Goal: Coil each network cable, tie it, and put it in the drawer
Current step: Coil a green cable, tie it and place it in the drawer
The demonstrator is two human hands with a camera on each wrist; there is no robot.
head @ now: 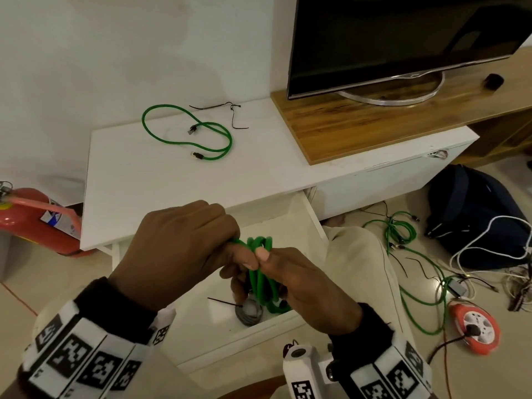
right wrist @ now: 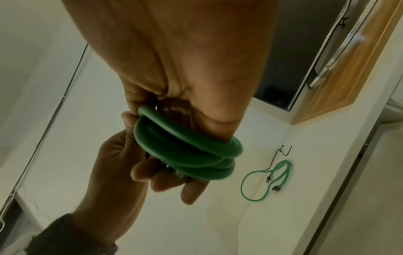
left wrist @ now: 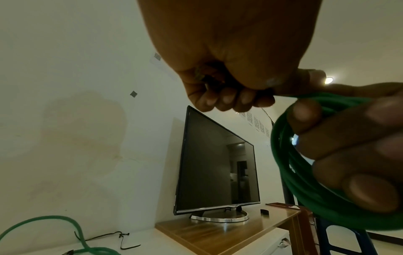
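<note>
A pale-walled room is shown, with a white cabinet tabletop beyond the hands and a black flat-screen television on a wooden board beyond and to the right of them. A coiled green network cable is held between the hands, above an open white drawer directly beneath them. The left hand is seen closed, its fingers and thumb curled onto the upper end of the coil. The right hand is wrapped around the coil's several loops, with its thumb pressed against the strands at the top. In the right wrist view the loops are seen stacked against the palm, the left hand's fingers touching them from below. A small grey coiled cable with a black tie is seen lying in the drawer under the hands. A second, loose green network cable is laid on the tabletop well beyond the hands, with thin black ties just beside it. A red fire extinguisher lies on the floor to the left of the hands. A tangle of green cables, a dark backpack and an orange extension reel are spread on the floor to the right.
</note>
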